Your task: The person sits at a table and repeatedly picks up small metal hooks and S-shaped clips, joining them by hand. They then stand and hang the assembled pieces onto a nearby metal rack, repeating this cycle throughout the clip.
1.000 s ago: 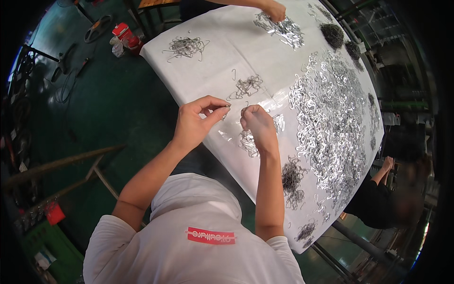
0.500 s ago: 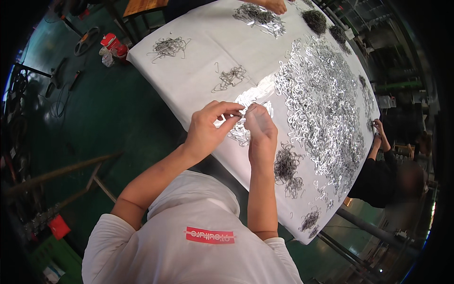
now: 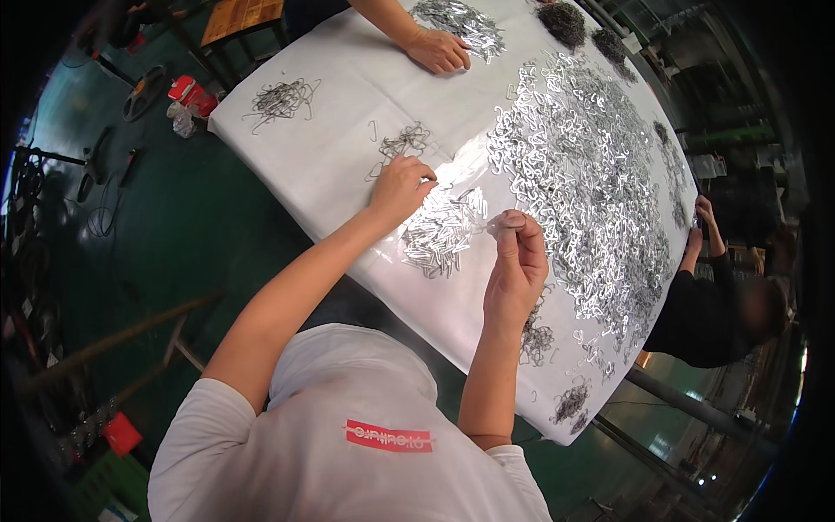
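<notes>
Presently, a metal piece [image 3: 495, 225] is pinched by the right hand [image 3: 519, 268]; the left hand [image 3: 402, 188] is held curled beside wire hooks [image 3: 409, 139], grip indeterminable.

Glaring tabletop [image 3: 344, 103], dim floor [image 3: 183, 230], bent edges

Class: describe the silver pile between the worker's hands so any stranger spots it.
On the white table, look near the edge, between the person's left hand and right hand. The compact silver pile is brighter than the dark wire pile above it and far smaller than the silver spread to its right.
</notes>
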Tool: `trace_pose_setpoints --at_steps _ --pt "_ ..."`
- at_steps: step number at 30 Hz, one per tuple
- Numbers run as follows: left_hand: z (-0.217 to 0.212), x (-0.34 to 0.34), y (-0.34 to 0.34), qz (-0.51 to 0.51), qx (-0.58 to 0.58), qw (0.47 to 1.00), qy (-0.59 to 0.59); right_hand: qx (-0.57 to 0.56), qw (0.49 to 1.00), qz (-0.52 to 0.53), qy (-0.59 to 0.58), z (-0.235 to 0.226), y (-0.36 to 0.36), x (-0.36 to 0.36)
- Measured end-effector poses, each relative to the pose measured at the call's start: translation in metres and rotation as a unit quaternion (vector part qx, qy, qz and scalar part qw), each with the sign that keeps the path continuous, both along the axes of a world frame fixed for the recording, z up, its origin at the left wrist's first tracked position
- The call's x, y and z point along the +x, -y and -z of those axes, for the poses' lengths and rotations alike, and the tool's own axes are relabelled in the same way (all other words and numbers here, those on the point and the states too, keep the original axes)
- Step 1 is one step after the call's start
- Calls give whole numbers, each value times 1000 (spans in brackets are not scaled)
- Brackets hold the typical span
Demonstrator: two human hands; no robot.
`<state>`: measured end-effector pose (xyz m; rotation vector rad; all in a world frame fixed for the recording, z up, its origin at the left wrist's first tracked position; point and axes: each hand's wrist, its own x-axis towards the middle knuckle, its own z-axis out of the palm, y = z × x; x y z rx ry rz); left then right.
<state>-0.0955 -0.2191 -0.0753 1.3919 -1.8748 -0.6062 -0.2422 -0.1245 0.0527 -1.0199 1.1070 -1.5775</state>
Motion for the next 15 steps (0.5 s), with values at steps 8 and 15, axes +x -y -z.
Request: trace_pose_setpoints --at_steps 8,15 --pt "2 -28 17 57 48 983 167 22 1000 2 -10 9 0 -7" --pt "-26 4 17 31 258 950 -173 21 998 -51 17 12 -4 6"
